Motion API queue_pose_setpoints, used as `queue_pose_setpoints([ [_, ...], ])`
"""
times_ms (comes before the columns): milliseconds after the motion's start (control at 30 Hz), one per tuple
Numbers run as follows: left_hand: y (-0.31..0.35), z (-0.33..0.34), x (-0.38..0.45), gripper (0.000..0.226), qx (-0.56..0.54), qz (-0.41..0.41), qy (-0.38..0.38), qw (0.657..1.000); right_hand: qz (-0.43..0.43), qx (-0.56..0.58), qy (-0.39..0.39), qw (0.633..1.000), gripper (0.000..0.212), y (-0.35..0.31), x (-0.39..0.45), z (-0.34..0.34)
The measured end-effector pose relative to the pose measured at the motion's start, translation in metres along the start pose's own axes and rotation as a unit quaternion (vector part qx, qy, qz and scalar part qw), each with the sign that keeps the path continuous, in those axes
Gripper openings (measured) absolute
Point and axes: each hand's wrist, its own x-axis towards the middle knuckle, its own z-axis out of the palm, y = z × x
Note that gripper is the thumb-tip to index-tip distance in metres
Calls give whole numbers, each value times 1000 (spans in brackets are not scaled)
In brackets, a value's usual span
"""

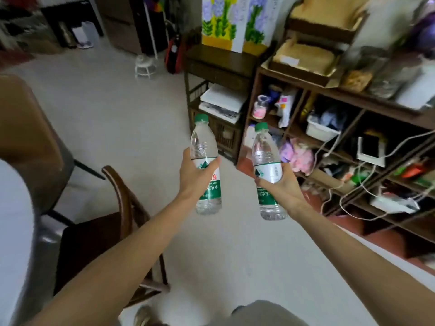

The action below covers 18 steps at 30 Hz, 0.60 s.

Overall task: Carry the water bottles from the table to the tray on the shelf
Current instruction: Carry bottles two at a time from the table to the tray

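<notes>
Apparently fingers [213, 162] curled round each upright water bottle [204, 147], both hands.

A dark wooden chair [113, 231] is standing on the pale floor [113, 118] to my left. Ahead of me, a flower painting [235, 22] is leaning on a small dark cabinet [219, 64]. A white fan [144, 67] is sitting on the floor beyond. White cables [353, 184] are hanging across cluttered cubbies at my right.

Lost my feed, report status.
Left hand, right hand each grip a clear plastic green-capped water bottle. Midway over floor, dark wooden shelf ahead. Path open.
</notes>
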Motion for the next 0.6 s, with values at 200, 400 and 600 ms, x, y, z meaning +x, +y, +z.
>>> queue_pose_setpoints([
  [200,61,182,-48,54,0,77,-156,985,0,47,165,985,50,30,-31,-186],
  [400,91,323,-78,60,27,113,-269,956,23,113,305,945,52,72,-41,-305],
  [600,106,493,-94,50,29,134,-407,903,53,103,424,898,52,119,-35,-413],
])
